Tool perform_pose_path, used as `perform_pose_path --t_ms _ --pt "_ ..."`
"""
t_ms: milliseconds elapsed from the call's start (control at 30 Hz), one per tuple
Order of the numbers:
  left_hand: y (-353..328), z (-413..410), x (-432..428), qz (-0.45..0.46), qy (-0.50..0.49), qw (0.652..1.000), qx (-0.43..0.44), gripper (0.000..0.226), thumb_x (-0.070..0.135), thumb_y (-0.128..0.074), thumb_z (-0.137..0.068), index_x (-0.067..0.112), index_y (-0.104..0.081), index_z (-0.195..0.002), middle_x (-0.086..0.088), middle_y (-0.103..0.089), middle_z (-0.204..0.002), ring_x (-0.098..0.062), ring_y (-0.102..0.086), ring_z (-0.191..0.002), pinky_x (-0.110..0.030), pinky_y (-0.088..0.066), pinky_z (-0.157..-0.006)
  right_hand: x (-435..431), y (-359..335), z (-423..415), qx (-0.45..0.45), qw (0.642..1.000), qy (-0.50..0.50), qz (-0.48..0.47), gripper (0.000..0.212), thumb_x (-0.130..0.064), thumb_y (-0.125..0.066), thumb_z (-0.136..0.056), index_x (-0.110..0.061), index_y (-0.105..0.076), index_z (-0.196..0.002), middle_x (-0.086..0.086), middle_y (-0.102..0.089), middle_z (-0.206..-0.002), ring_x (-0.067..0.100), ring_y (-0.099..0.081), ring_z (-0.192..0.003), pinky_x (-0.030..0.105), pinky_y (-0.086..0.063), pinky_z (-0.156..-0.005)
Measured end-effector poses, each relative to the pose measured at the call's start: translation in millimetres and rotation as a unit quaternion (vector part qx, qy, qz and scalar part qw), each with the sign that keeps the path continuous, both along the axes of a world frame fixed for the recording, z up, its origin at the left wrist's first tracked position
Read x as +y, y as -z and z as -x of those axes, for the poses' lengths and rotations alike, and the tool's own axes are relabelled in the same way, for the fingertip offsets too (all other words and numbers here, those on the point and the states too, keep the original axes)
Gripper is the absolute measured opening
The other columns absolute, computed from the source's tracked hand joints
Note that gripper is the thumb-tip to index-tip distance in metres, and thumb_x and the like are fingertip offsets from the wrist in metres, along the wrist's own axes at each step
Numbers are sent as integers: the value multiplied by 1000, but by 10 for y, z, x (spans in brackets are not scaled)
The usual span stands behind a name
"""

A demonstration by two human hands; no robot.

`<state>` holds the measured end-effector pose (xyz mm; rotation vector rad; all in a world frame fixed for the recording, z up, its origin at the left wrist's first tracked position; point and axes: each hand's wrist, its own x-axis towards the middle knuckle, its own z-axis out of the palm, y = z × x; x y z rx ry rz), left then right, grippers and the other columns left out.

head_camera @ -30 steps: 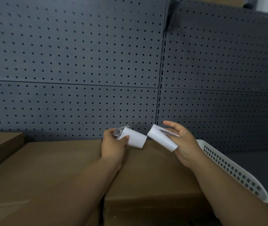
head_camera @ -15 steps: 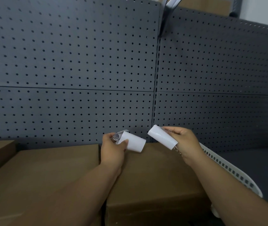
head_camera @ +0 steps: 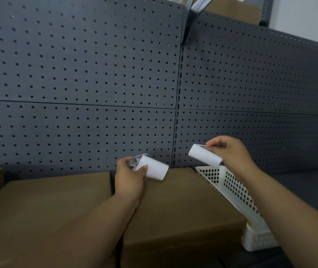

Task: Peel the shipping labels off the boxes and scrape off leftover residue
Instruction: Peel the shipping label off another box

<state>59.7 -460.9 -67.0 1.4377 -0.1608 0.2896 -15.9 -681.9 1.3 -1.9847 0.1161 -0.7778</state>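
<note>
**A:** Where are the labels now?

**B:** Off the boxes. Brown cardboard boxes (head_camera: 183, 209) fill six to eight o'clock, and the tops that show are bare. Above them, the left hand (head_camera: 130, 178) pinches a curled white paper label (head_camera: 154, 169) between thumb and fingers. At three o'clock from it, the right hand (head_camera: 231, 155) curls round a second rolled white label (head_camera: 204, 156).

**A:** How should this step be done?

**B:** I'd drop both rolls into the white perforated plastic basket (head_camera: 231, 186), at five o'clock beneath the right hand. Keep the sticky side inward so they don't cling to skin. A dark grey pegboard (head_camera: 76, 74) stands behind.

Matt brown cardboard boxes (head_camera: 183, 206) (white perforated plastic basket (head_camera: 233, 188) beside)
</note>
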Motion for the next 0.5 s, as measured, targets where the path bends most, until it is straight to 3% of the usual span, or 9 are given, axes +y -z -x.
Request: perform_pose_path --t_ms 167,400,500 --pt "-18 11 -2 -14 3 1000 -19 36 7 -64 -87 16 -45 -116 6 -50 -94 -21 -56 -97 -39 -51 -90 -134 -54 32 9 1000 -8 -9 10 -9 -65 -86 -18 -68 -83 3 -63 -90 15 -59 -74 25 -47 -54" --pt "-89 26 -84 2 30 999 -29 36 8 -67 -85 21 -45 -111 6 -53 -100 -23 -59 -104 -44 -51 -95 -283 -11 29 7 999 -35 -16 21 -8 -60 -89 -26 -68 -87 4 -65 -102 17 -60 -80 26 -48 -61" --pt "-117 40 -102 1 41 999 -31 37 8 -66 -85 21 -46 -112 0 -54 -106 -23 -60 -103 -39 -52 -91 -269 -10 5 3 998 -57 -26 21 -8 -60 -89 -27 -67 -93 2 -66 -105 17 -61 -85 25 -48 -66"
